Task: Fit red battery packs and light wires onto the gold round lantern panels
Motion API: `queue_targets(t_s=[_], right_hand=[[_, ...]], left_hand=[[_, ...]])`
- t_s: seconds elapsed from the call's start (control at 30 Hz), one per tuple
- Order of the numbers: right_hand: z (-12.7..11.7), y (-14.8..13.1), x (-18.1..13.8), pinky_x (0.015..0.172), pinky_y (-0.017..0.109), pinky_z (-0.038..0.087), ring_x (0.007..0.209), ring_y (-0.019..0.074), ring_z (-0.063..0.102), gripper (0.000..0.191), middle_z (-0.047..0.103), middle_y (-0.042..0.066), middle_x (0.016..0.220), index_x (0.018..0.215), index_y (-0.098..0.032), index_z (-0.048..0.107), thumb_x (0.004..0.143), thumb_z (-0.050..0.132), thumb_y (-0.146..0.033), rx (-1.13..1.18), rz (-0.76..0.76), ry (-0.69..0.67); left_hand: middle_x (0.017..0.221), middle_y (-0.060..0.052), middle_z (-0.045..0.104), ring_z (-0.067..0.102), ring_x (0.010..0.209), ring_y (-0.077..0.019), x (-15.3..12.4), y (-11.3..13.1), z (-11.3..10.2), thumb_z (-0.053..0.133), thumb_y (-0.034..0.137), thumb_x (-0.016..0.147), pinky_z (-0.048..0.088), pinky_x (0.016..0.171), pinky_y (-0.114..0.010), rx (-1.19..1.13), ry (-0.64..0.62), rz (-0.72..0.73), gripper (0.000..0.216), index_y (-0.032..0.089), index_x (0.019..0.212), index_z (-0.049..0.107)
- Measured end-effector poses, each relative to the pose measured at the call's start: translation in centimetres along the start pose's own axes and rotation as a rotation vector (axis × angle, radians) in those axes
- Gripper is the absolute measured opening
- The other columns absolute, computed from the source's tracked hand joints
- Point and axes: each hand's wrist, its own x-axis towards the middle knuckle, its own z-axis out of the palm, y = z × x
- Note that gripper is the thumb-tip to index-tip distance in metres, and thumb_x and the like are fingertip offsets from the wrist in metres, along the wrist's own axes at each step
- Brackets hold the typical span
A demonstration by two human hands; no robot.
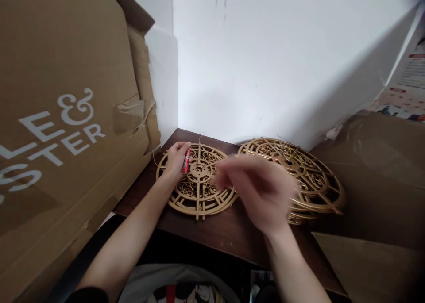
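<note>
A round gold openwork disc (199,192) lies flat on the dark wooden table (215,232). My left hand (177,159) rests on the disc's upper left part and is closed around a small red tube (186,160). My right hand (259,192) hovers, blurred, between this disc and a stack of similar gold discs (312,179) to the right; its fingers are spread and I see nothing in it. Thin yellow thread lies on both the single disc and the stack.
A large cardboard box (66,130) with white lettering stands at the left, against the table. Brown cardboard (378,174) covers the right side. A white wall (265,59) closes the back. A printed sheet (408,86) leans at the far right.
</note>
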Motion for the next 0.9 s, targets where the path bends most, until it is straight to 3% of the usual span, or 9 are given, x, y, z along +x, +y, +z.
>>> queue_targets(t_s=[0.07,0.17,0.23,0.3,0.37,0.47,0.57,0.73,0.9], right_hand=[[2.2,3.7,0.6,0.066,0.033,0.057,0.069,0.0148,0.066,0.02,0.07,0.004,0.087,0.104,-0.022,0.065,0.09,0.051,-0.017,-0.11,0.144,-0.012],[5.2,8.8,-0.2,0.082,0.045,0.054,0.093,0.0253,0.065,0.05,0.062,0.018,0.115,0.126,-0.012,0.054,0.077,0.065,-0.018,-0.321,0.315,-0.168],[6.7,11.3,-1.0,0.082,0.046,0.053,0.089,0.0247,0.065,0.054,0.061,0.021,0.117,0.129,-0.01,0.051,0.077,0.064,-0.017,-0.317,0.4,-0.201],[7.7,13.0,-1.5,0.083,0.043,0.053,0.084,0.0208,0.065,0.047,0.064,0.017,0.115,0.124,-0.013,0.055,0.078,0.059,-0.01,-0.244,0.439,-0.137],[8.2,14.1,-1.8,0.075,0.037,0.054,0.074,0.0174,0.066,0.035,0.07,0.01,0.096,0.116,-0.014,0.06,0.08,0.056,-0.012,-0.04,0.535,-0.091],[8.3,14.8,-1.9,0.063,0.029,0.054,0.066,0.0157,0.065,0.023,0.071,0.005,0.078,0.102,-0.014,0.066,0.082,0.06,-0.023,0.238,0.582,-0.031],[7.9,14.4,-2.0,0.061,0.026,0.053,0.064,0.0149,0.065,0.02,0.071,0.005,0.074,0.092,-0.015,0.069,0.083,0.061,-0.032,0.352,0.55,0.033],[7.3,12.6,-2.1,0.056,0.025,0.052,0.059,0.0133,0.063,0.022,0.069,0.003,0.072,0.091,-0.017,0.069,0.084,0.061,-0.037,0.43,0.479,0.151],[6.8,10.9,-2.1,0.049,0.025,0.049,0.051,0.0102,0.057,0.022,0.066,0.002,0.072,0.095,-0.02,0.066,0.088,0.057,-0.038,0.363,0.383,0.373]], left_hand=[[0.052,0.008,0.048,0.043,0.034,-0.0052,0.1,0.0,0.0,0.066,0.026,0.071,0.033,0.034,-0.016,-0.017,0.002,0.016,0.017,0.017,0.075,0.052],[0.053,0.008,0.05,0.041,0.031,-0.004,0.2,0.0,0.0,0.067,0.025,0.069,0.029,0.031,-0.016,-0.048,0.005,0.001,0.019,0.017,0.073,0.05],[0.053,0.008,0.051,0.04,0.03,-0.0037,0.2,0.0,0.1,0.067,0.024,0.068,0.028,0.031,-0.015,-0.051,0.002,-0.006,0.019,0.017,0.073,0.05],[0.053,0.008,0.051,0.041,0.03,-0.0038,0.2,0.0,0.2,0.067,0.024,0.068,0.028,0.031,-0.015,-0.045,-0.005,-0.001,0.019,0.017,0.073,0.05],[0.054,0.008,0.051,0.041,0.03,-0.0038,0.2,0.0,0.2,0.068,0.025,0.068,0.028,0.03,-0.015,-0.04,-0.009,0.005,0.02,0.017,0.074,0.05],[0.054,0.008,0.05,0.041,0.03,-0.0038,0.2,-0.1,0.2,0.068,0.025,0.068,0.026,0.03,-0.015,-0.033,-0.009,0.002,0.02,0.017,0.074,0.05],[0.054,0.008,0.051,0.041,0.031,-0.0038,0.3,-0.2,0.1,0.068,0.025,0.068,0.026,0.031,-0.015,-0.028,-0.015,-0.007,0.02,0.017,0.074,0.051],[0.053,0.008,0.05,0.041,0.032,-0.0039,0.5,-0.4,0.1,0.068,0.027,0.068,0.025,0.031,-0.015,-0.023,-0.025,0.001,0.021,0.017,0.075,0.051],[0.055,0.008,0.051,0.042,0.033,-0.0034,0.5,-0.4,0.0,0.069,0.027,0.067,0.027,0.032,-0.014,-0.034,-0.029,0.0,0.023,0.017,0.074,0.05]])
